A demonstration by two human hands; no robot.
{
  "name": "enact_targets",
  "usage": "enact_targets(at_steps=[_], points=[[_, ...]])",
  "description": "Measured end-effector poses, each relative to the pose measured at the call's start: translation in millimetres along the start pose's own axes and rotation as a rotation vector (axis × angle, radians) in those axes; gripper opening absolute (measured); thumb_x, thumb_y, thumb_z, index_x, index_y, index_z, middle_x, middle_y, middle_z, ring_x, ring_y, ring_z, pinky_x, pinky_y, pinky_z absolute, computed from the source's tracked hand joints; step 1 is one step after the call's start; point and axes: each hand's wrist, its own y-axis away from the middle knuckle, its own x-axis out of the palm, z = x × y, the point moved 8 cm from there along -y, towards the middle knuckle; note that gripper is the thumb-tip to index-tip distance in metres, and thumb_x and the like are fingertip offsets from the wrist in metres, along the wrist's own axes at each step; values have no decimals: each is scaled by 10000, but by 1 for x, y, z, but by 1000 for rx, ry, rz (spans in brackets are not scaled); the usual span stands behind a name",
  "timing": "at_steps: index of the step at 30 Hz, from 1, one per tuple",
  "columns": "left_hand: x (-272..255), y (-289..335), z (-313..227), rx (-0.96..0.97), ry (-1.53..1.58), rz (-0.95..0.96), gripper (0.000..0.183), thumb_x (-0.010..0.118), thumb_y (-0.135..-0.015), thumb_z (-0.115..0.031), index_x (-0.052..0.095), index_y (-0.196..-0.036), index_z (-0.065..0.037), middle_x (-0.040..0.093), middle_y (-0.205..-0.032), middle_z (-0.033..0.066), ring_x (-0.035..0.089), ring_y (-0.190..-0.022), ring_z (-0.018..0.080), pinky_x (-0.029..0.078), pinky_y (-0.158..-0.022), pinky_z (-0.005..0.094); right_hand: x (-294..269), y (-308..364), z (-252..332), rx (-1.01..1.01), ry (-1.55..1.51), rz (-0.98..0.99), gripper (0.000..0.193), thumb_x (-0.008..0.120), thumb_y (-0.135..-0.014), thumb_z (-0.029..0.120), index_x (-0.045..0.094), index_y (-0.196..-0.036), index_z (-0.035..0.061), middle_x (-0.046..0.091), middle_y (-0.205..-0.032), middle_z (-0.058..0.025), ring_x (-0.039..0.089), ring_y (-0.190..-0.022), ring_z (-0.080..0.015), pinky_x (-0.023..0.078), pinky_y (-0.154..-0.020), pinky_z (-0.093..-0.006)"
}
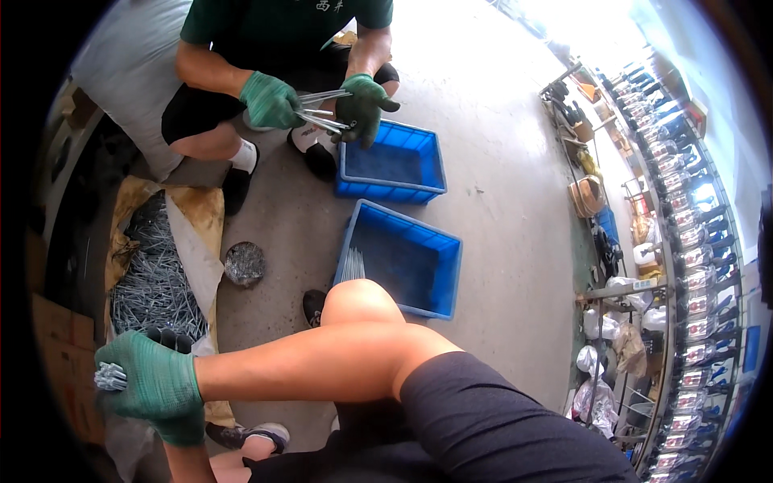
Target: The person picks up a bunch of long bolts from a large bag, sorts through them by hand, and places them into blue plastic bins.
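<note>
In the head view, the right hand [153,366], in a green knitted glove, sits at the lower left of the frame, its fist closed around a tight bundle of thin silver metal rods [110,376] whose ends stick out on the left side. The left hand [183,428], in a matching green glove, comes up from the lower edge and overlaps it from below; it is mostly hidden, so whether it grips cannot be told. Just above both lies a large heap of loose silver metal rods [153,282] in an open yellow-brown paper sack [211,213] at the left of the frame. Just beside the sack, on the grey concrete floor [511,241], is a round dark-grey object with a shiny top [245,264]. Near the centre, two rectangular blue plastic crates stand close together: the lower crate [448,278] has more rods [352,264] at its left side, partly behind a bare knee [362,302], and the upper crate [390,188] is nearer a co-worker in a dark green shirt [278,24] at the top. That person's two green-gloved hands [270,101] hold a fanned handful of silver rods [318,113] between them. A metal shelf rack with assorted goods [624,291] fills the right side.
</note>
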Motion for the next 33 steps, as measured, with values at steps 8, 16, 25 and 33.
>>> enact_targets(at_steps=[8, 16, 25, 33], points=[[87, 15, -37, 117, 129, 33, 522, 397, -1038, -268, 389, -1481, 7, 515, -1432, 138, 570, -1232, 229, 478, -1045, 382, 6, 18, 9, -58, 188, -699, 302, 558, -915, 353, 608, -1095, 116, 642, -1094, -128, 613, -1038, -325, 427, -978, -472], [43, 18, -13, 3, 171, 70, 563, 372, -1050, -376, 387, -1492, -27, 484, -1461, 134, 498, -1317, 260, 392, -1138, 410, -29, -5, 32, -86, -365, -1, 181, 642, -822, 236, 625, -887, 68, 590, -667, -128, 596, -656, -270, 491, -691, -387], [18, 39, 5, -81, 394, 318, 532, 365, -1070, -341, 381, -1490, -14, 436, -1517, 134, 441, -1384, 244, 302, -1203, 427, 4, 0, 18, -133, -255, 252, 242, 658, -827, 291, 668, -895, 59, 638, -780, -204, 635, -726, -346, 515, -757, -444], [67, 30, -24, -99, 323, 293, 548, 352, -1076, -379, 358, -1520, -56, 439, -1529, 117, 451, -1378, 234, 310, -1200, 427, 8, 2, 22, -260, -135, 193, 303, 754, -745, 267, 653, -967, 88, 680, -852, -174, 672, -799, -351, 505, -786, -483]])
